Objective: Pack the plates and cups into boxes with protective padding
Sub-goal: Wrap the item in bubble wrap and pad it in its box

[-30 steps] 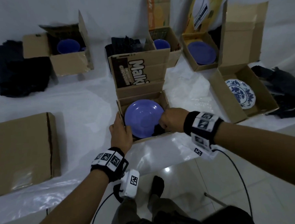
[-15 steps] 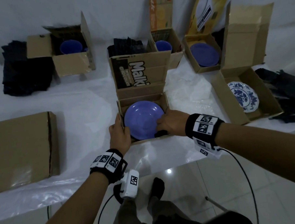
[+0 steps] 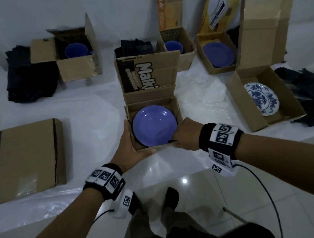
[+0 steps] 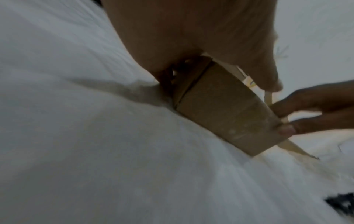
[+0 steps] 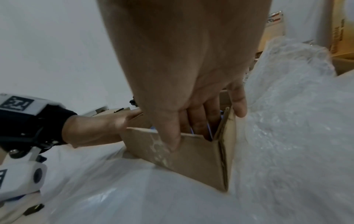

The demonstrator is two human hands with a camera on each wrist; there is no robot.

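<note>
A purple plate [image 3: 153, 125] lies in the open "Malki" box [image 3: 154, 148] on dark padding, of which only a black edge [image 3: 169, 141] shows. My left hand [image 3: 130, 143] lies against the box's near left corner, fingers along the left wall and thumb along the front. My right hand [image 3: 185, 133] grips the near right corner. In the right wrist view its fingers [image 5: 199, 121] reach inside the box [image 5: 191, 159] while the thumb presses the front wall. The left wrist view shows the box [image 4: 220, 106] between both hands.
Open boxes stand behind: two holding purple cups [image 3: 76, 50] [image 3: 172, 46], one a purple plate [image 3: 218, 53], one a blue-and-white plate [image 3: 261, 98]. A closed flat box [image 3: 28, 156] lies left. Black cloth piles [image 3: 28, 79] [image 3: 304, 94] and bubble wrap [image 3: 205, 98] flank them.
My left thumb has swung round onto the box's front wall. My right hand has settled onto the right corner, and the black cloth beside it is now almost hidden.
</note>
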